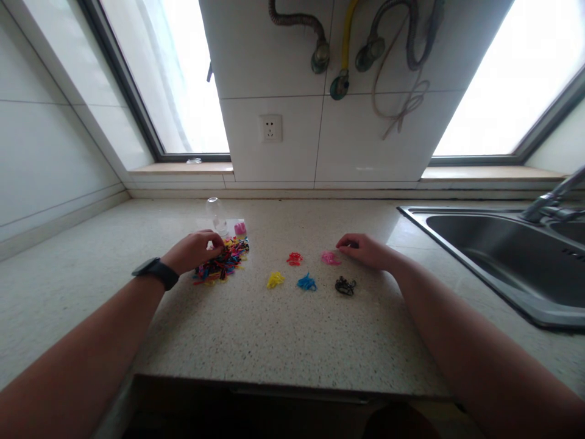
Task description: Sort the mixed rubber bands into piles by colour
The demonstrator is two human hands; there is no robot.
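Note:
At the left, my left hand (197, 250), with a dark watch on its wrist, rests at a heap of mixed-colour small rubber bands (223, 266). Its fingers are curled towards the thumb over the heap; what lies between the tips is too small to make out. My right hand (364, 250) is just right of a little pile of pink rubber bands (329, 258), fingers drawn together and bent, their contents unclear. Close by lie separate piles of red bands (295, 259), yellow bands (275, 280), blue bands (306, 282) and black bands (345, 286).
Behind the mixed heap stand a clear container (214, 213) and a small pink object (240, 228). A steel sink (475, 268) with a faucet (551, 201) is set into the speckled counter (274, 341) at right. The tiled wall has a socket (271, 128) and hanging hoses.

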